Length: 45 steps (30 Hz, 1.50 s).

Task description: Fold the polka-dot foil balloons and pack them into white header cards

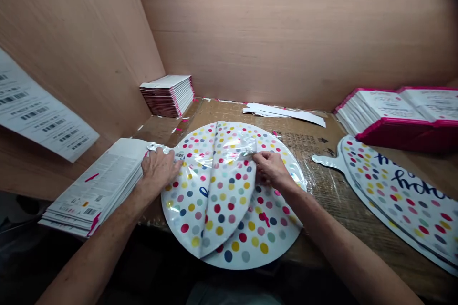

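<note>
A round white foil balloon (229, 200) with coloured dots lies flat in front of me, its right part folded over toward the left. Beneath the flap shows more dotted foil, either the same balloon or another under it. My right hand (270, 167) pinches the folded foil at its upper right edge. Resting on the balloon's left side by its silvery neck, my left hand (159, 167) has its fingers spread and lying flat. Close to that hand is a stack of printed card sleeves (96, 186).
More flat dotted balloons (397, 195) with dark lettering lie at right. Behind them stand pink-edged packets (397, 109). Another packet stack (171, 95) sits in the back left corner. White paper strips (286, 113) lie by the rear wooden wall (286, 24). A barcode sheet (43, 109) hangs left.
</note>
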Each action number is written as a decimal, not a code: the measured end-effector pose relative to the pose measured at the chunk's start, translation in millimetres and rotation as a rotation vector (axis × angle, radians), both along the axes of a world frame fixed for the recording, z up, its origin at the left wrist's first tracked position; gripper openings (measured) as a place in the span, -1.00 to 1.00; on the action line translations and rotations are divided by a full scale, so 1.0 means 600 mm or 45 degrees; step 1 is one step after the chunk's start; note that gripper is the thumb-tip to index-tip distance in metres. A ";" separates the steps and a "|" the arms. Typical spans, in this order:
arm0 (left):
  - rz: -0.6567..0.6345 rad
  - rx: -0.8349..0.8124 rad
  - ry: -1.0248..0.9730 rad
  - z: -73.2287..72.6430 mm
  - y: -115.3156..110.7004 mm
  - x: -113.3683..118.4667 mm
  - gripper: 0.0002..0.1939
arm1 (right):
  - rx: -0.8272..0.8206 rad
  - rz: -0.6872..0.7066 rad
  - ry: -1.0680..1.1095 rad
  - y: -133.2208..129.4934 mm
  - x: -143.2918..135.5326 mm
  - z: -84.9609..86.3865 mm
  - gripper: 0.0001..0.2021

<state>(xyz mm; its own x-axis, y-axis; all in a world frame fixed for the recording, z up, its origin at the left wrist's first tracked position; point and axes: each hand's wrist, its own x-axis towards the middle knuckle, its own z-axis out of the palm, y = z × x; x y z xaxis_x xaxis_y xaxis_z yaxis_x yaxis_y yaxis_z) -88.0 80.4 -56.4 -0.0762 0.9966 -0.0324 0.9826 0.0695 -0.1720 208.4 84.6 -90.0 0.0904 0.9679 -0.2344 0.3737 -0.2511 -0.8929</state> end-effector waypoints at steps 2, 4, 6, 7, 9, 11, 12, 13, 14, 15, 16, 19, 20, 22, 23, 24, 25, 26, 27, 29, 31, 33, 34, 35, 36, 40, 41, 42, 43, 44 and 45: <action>-0.075 0.034 -0.123 0.006 -0.016 0.039 -0.62 | 0.001 -0.014 -0.194 -0.006 0.049 0.000 -0.76; -0.179 0.005 -0.372 0.004 -0.052 0.092 -0.63 | 0.010 -0.048 -0.372 -0.018 0.086 0.007 -0.77; -0.216 -0.118 -0.545 -0.006 -0.098 0.144 -0.61 | 0.044 -0.104 -0.623 -0.035 0.103 0.020 -0.75; -0.223 -0.127 -0.555 -0.012 -0.120 0.165 -0.63 | 0.078 -0.121 -0.801 -0.045 0.104 0.028 -0.74; -0.211 -0.100 -0.525 -0.024 -0.155 0.192 -0.65 | 0.209 -0.115 -1.161 -0.064 0.094 0.040 -0.69; -0.140 -0.061 -0.496 -0.032 -0.179 0.198 -0.63 | 0.441 0.013 -1.364 -0.073 0.078 0.040 -0.66; -0.092 -0.065 -0.495 -0.035 -0.187 0.196 -0.62 | 0.555 0.108 -1.365 -0.074 0.073 0.034 -0.67; -0.053 -0.082 -0.500 -0.036 -0.195 0.193 -0.61 | 0.641 0.208 -1.337 -0.072 0.070 0.025 -0.70; -0.032 -0.106 -0.508 -0.037 -0.202 0.188 -0.62 | 0.691 0.298 -1.300 -0.069 0.070 0.014 -0.73; -0.029 -0.128 -0.519 -0.038 -0.208 0.183 -0.64 | 0.711 0.360 -1.259 -0.066 0.073 0.003 -0.76; -0.041 -0.151 -0.543 -0.039 -0.213 0.179 -0.66 | 0.718 0.380 -1.209 -0.066 0.076 -0.005 -0.79; -0.032 -0.304 -0.838 -0.038 -0.215 0.169 -0.66 | 0.884 0.392 -0.953 -0.093 0.072 -0.007 -0.79; 0.020 -0.397 -1.043 -0.036 -0.211 0.167 -0.63 | 1.013 0.420 -0.842 -0.112 0.062 0.001 -0.78; 0.156 -0.592 -1.527 -0.024 -0.199 0.163 -0.57 | 1.295 0.512 -0.637 -0.162 0.030 0.020 -0.73; 0.215 -0.662 -1.752 -0.013 -0.191 0.161 -0.54 | 1.416 0.548 -0.568 -0.187 0.010 0.028 -0.66; 0.251 -0.707 -1.940 -0.001 -0.184 0.160 -0.51 | 1.489 0.581 -0.548 -0.210 -0.009 0.033 -0.56; 0.265 -0.729 -2.082 0.014 -0.177 0.160 -0.50 | 1.527 0.579 -0.576 -0.229 -0.025 0.034 -0.46; 0.264 -0.729 -2.181 0.031 -0.171 0.159 -0.50 | 1.535 0.550 -0.632 -0.243 -0.036 0.030 -0.39; 0.254 -0.721 -2.237 0.047 -0.167 0.158 -0.51 | 1.521 0.495 -0.705 -0.252 -0.040 0.022 -0.34; 0.205 -0.715 -2.182 0.075 -0.160 0.153 -0.51 | 1.470 0.319 -0.835 -0.256 -0.030 -0.001 -0.32; 0.105 -0.638 -1.873 0.090 -0.153 0.146 -0.49 | 1.414 0.188 -0.921 -0.249 0.000 -0.025 -0.32; -0.046 -0.321 -1.476 0.089 -0.141 0.140 -0.48 | 1.356 0.199 -1.007 -0.242 0.034 -0.045 -0.33; -0.163 -0.096 -1.318 0.082 -0.132 0.138 -0.49 | 1.331 0.266 -1.045 -0.241 0.050 -0.053 -0.33; -0.317 0.109 -1.207 0.071 -0.121 0.138 -0.48 | 1.310 0.361 -1.076 -0.240 0.063 -0.058 -0.34; -0.494 0.252 -1.135 0.057 -0.109 0.139 -0.46 | 1.295 0.463 -1.100 -0.242 0.074 -0.061 -0.34; -1.056 0.091 -0.967 -0.012 -0.067 0.135 -0.48 | 1.246 0.742 -1.184 -0.241 0.108 -0.046 -0.39; -1.090 0.011 -0.940 -0.027 -0.061 0.130 -0.48 | 1.196 0.809 -1.181 -0.234 0.116 -0.034 -0.42; -1.099 -0.045 -0.929 -0.039 -0.056 0.123 -0.45 | 1.111 0.895 -1.146 -0.221 0.125 -0.017 -0.45; -1.101 -0.081 -0.938 -0.048 -0.053 0.114 -0.40 | 0.979 0.991 -1.083 -0.202 0.134 0.004 -0.50; -1.099 -0.106 -0.967 -0.053 -0.051 0.106 -0.34 | 0.812 1.087 -0.994 -0.176 0.141 0.028 -0.55; -1.095 -0.122 -1.013 -0.056 -0.049 0.099 -0.27 | 0.622 1.164 -0.883 -0.144 0.146 0.053 -0.63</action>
<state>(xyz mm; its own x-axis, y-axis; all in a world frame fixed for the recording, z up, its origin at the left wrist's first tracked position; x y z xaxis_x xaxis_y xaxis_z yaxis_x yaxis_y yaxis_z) -28.7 50.9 -89.7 0.6963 0.7009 0.1548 0.5327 -0.6491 0.5429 296.2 -2.0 -58.0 -0.7008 0.7133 -0.0047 0.6654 0.6513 -0.3647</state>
